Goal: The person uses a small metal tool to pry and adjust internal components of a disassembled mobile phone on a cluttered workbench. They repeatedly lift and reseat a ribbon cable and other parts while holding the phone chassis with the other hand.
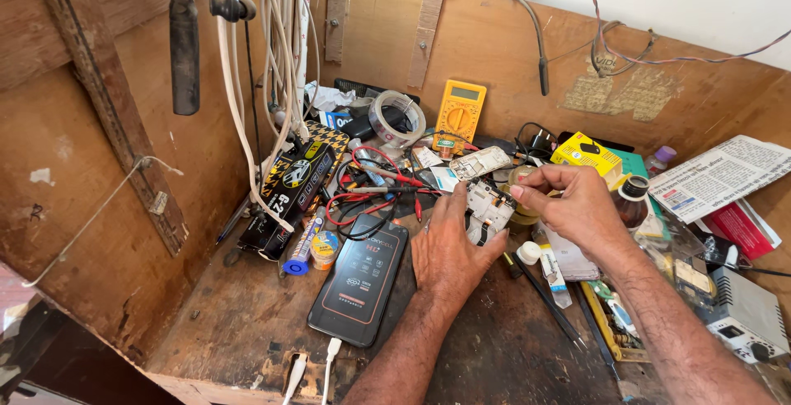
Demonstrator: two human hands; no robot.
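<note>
Wooden walls close in a cluttered tabletop point(247, 323) strewn with wires and tools. Near its middle, the left hand point(449, 244) lies palm down, fingers curled against a small opened phone body point(488, 205) and holding it in place. Just right, the right hand point(568, 201) pinches its fingertips narrow at the upper edge of that phone body. 1 black smartphone point(361, 280) lies flat beside the left hand, and a yellow multimeter point(459, 112) leans on the back wall.

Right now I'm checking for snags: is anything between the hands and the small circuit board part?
Nothing visible. The left hand touches the circuit board part and the right hand pinches at its top edge. Red wires lie beside it to the left, apart.
</note>
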